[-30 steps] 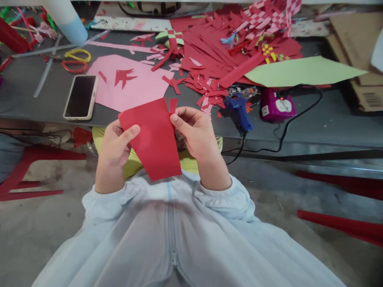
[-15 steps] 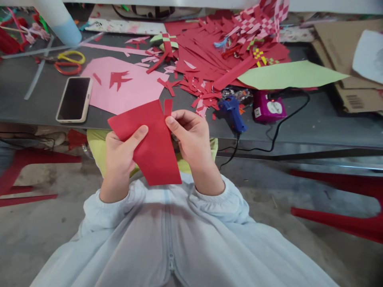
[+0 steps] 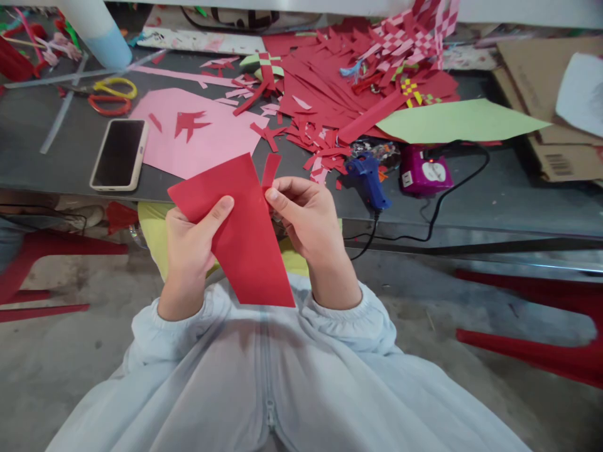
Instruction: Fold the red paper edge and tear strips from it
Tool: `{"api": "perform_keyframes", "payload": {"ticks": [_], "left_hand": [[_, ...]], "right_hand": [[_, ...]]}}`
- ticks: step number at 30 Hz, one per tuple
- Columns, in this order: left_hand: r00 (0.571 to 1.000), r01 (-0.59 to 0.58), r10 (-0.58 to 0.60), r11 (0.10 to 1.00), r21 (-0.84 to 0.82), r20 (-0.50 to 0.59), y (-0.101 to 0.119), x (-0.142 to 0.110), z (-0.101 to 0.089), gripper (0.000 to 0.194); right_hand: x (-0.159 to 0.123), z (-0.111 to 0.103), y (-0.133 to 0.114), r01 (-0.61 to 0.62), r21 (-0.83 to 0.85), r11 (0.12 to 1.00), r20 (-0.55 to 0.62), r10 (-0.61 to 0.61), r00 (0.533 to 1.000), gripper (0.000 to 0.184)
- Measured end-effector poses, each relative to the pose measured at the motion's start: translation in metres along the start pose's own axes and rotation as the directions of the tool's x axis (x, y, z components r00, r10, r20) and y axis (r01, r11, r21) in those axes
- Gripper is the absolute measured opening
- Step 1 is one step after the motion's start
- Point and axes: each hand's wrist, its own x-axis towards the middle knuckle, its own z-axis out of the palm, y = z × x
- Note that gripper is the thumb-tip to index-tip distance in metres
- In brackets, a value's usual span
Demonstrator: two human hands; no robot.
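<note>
Holding red paper sheet point(image 3: 240, 245) in left hand point(image 3: 191, 242), thumb flat on top face, fingers underneath. Sheet is off the tabletop point(image 3: 504, 201), tilted, just in front of the near edge over the lap, left of middle. Right hand point(image 3: 308, 216) closed in a pinch, thumb and fingertips on narrow red paper strip point(image 3: 271, 168) at sheet's right side; strip's top end sticks up past the thumb. Cannot tell if strip joins sheet lower down, fingers cover it.

Smartphone point(image 3: 119, 156), dark screen up, by near edge, left part. Pink paper sheet point(image 3: 217, 138) just right of it, with red fish-shaped cutout point(image 3: 189, 123) on top. Scissors point(image 3: 115, 96), one yellow and one red handle, beyond phone, toward far left corner. White-and-blue cylinder point(image 3: 113, 47) near far edge, left.

Big pile of red paper pieces point(image 3: 320, 94), middle, up to far edge; pink-and-red woven bits on it. Blue glue gun point(image 3: 370, 179) at near edge, right of hands; purple box point(image 3: 425, 176) just beside it. Light green paper point(image 3: 461, 121) beyond both. Cardboard point(image 3: 537, 81) toward far right corner.
</note>
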Motion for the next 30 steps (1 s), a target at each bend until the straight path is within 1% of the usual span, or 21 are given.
{"api": "perform_keyframes", "payload": {"ticks": [3, 7, 10, 12, 14, 17, 19, 21, 25, 30], "left_hand": [[1.000, -0.030, 0.030, 1.000, 0.007, 0.009, -0.001, 0.000, -0.001, 0.023], [0.997, -0.074, 0.075, 0.997, 0.027, -0.023, -0.006, 0.001, -0.001, 0.026], [0.993, -0.096, 0.099, 0.994, 0.056, -0.058, -0.008, 0.002, -0.001, 0.029], [0.991, -0.104, 0.110, 0.992, 0.076, -0.078, -0.008, 0.003, 0.000, 0.030], [0.989, -0.109, 0.117, 0.990, 0.088, -0.092, -0.007, 0.003, 0.000, 0.029], [0.988, -0.120, 0.129, 0.988, 0.097, -0.091, -0.006, 0.003, -0.001, 0.028], [0.987, -0.134, 0.142, 0.986, 0.101, -0.080, -0.006, 0.003, -0.002, 0.026], [0.986, -0.137, 0.146, 0.985, 0.107, -0.077, -0.006, 0.003, -0.003, 0.024], [0.988, -0.121, 0.129, 0.988, 0.093, -0.081, -0.008, 0.002, -0.003, 0.025], [0.986, -0.126, 0.135, 0.988, 0.091, -0.102, -0.011, 0.003, 0.000, 0.029]], "right_hand": [[0.000, -0.001, 0.000, 0.014, -0.077, 0.997, -0.021, -0.015, 1.000, 0.024], [0.000, 0.004, -0.002, 0.063, -0.203, 0.977, -0.094, -0.083, 0.992, 0.031], [0.000, 0.008, -0.004, 0.103, -0.246, 0.964, -0.136, -0.139, 0.981, 0.033], [0.000, 0.010, -0.004, 0.109, -0.237, 0.965, -0.142, -0.146, 0.979, 0.034], [0.001, 0.009, -0.003, 0.086, -0.178, 0.980, -0.119, -0.108, 0.987, 0.033], [0.001, 0.004, -0.001, -0.010, -0.072, 0.997, -0.032, 0.008, 0.999, 0.034], [0.001, 0.002, 0.000, -0.071, -0.042, 0.997, 0.017, 0.071, 0.997, 0.036], [0.001, 0.000, -0.001, -0.087, -0.033, 0.996, 0.031, 0.088, 0.996, 0.036], [0.000, 0.001, -0.002, -0.048, -0.086, 0.995, 0.003, 0.048, 0.999, 0.033], [0.000, 0.007, -0.001, 0.046, -0.205, 0.978, -0.115, -0.071, 0.991, 0.036]]}}
